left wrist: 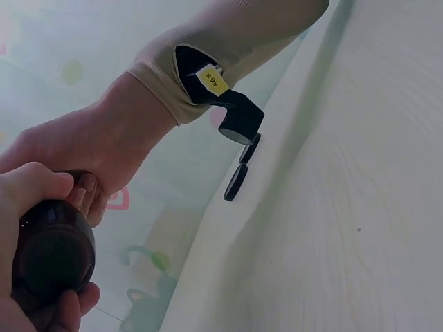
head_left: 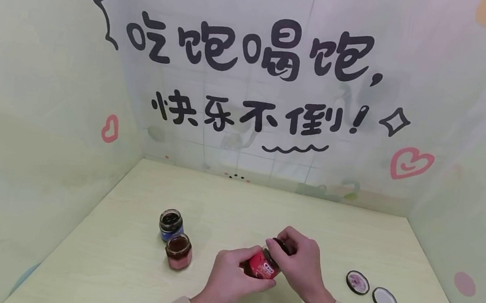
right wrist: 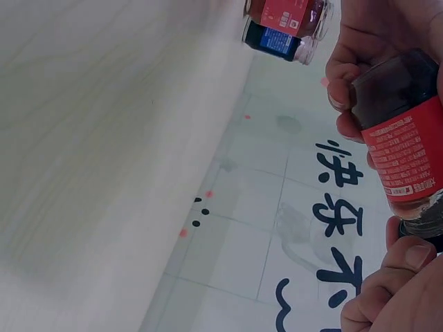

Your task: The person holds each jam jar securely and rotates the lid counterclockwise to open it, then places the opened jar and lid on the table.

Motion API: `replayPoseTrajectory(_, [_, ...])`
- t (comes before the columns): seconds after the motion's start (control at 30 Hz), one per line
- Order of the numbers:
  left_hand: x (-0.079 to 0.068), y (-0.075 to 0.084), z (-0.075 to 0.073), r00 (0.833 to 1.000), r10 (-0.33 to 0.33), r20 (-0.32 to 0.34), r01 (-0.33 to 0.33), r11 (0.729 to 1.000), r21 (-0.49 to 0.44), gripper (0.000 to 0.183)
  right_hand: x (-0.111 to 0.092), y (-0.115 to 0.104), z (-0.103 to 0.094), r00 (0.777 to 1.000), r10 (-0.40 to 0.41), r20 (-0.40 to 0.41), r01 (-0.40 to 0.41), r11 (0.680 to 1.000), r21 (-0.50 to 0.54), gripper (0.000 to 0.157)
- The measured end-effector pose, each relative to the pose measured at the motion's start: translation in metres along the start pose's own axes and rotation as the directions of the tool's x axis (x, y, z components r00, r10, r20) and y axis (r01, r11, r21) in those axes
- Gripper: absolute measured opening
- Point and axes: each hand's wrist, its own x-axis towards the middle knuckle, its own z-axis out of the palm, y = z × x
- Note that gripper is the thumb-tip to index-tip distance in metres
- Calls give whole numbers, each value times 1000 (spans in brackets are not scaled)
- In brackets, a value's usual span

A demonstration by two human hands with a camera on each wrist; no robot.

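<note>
A small glass jar (head_left: 262, 265) with a red label and dark contents is tilted above the table. My left hand (head_left: 230, 279) grips its body from the left, thumb on the upper side and fingers beneath. My right hand (head_left: 302, 261) pinches a black lid (head_left: 282, 246) at the jar's mouth. The right wrist view shows the dark bottom of the jar (right wrist: 394, 86) in the left hand, and fingers of the right hand (right wrist: 391, 290) around the lid's edge. Whether the lid is still threaded on the jar cannot be told.
On the table's left stand two uncovered jars, one with a blue label (head_left: 171, 234) and one with a pink-red label (head_left: 179, 262). Two loose lids (head_left: 357, 282) (head_left: 385, 300) lie at the right. Printed walls (head_left: 242, 161) enclose the table (head_left: 111, 276) behind and at both sides.
</note>
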Motion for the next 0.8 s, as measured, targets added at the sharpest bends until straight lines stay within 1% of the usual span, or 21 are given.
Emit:
replayPoseTrajectory(0.13, [0,4,-2,1000,-5,-13,4,1000,-20,51,0,-2,0,1000,-15,-18,16,999,51,15])
replayPoseTrajectory(0.23, [0,6,-3,1000,-3,-17,2,1000,-18,52,0,-4,-1,1000,-16,-19,17,996,83,13])
replayPoseTrajectory(0.37, [-1,8,-4,1000,-11,-13,11,1000,-9,51,-1,-5,-1,1000,-20,-18,21,993,115,11])
replayPoseTrajectory(0.57, [-2,13,-5,1000,12,-14,-13,1000,-6,48,-2,-4,-1,998,-44,-37,49,988,147,12])
replayPoseTrajectory(0.8, [-4,17,-6,1000,-16,-7,16,999,-28,48,-3,-7,-1,999,-21,-28,26,979,204,11])
